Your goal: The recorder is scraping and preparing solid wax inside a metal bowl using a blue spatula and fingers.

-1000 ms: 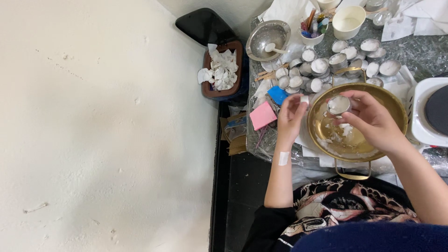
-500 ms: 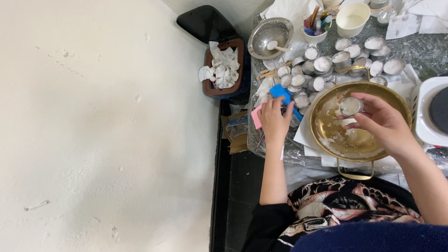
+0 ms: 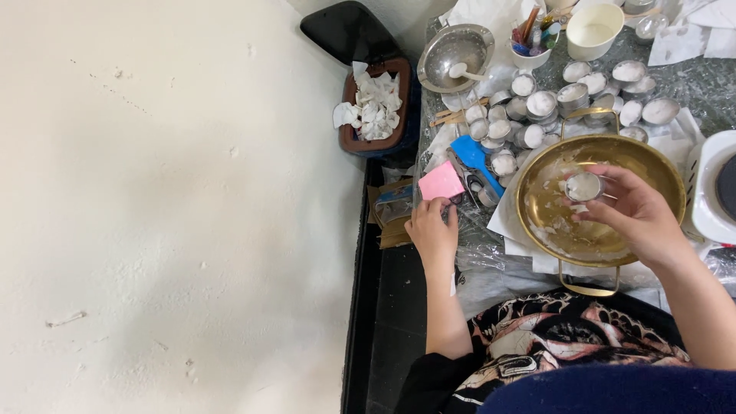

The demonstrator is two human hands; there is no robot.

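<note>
Brass pan (image 3: 659, 165): right hand (image 3: 632, 215) grip holds tin cup (image 3: 584, 186); left hand (image 3: 433, 230) pinches pink card (image 3: 441, 182) at table edge.

Bare forearms; black patterned garment (image 3: 567, 337) with pink-and-white swirls; dark blue cloth (image 3: 613, 391) below.

To my left, a broad off-white floor (image 3: 169, 230) fills most of what I see, scuffed and speckled, evenly lit. A dark strip (image 3: 373, 307) runs between that floor and my worktable (image 3: 690, 88), whose top is covered in clear plastic.
</note>
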